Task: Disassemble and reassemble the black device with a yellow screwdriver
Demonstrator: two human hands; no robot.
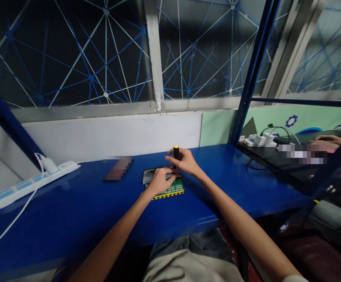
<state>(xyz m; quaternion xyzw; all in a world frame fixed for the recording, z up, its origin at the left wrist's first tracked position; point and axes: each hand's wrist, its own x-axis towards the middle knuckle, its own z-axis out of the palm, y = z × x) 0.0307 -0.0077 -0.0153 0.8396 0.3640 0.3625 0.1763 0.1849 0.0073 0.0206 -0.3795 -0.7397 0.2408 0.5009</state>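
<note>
A green circuit board (173, 189) with a yellow-and-black edge lies on the blue table (70, 211), partly under a grey metal part (148, 174). My left hand (159, 181) rests on top of the board and the metal part, fingers curled down on them. My right hand (184, 161) is closed around a screwdriver (176, 151) with a black handle and yellow cap. The screwdriver stands upright over the board. Its tip is hidden behind my fingers.
A white power strip (26, 184) with a plugged-in adapter and cable lies at the left. A blurred dark object (118, 169) sits beside the board. Blue frame posts (251, 74) rise at right. Another person's hand (329, 140) and white chargers (260, 140) are on the neighbouring bench.
</note>
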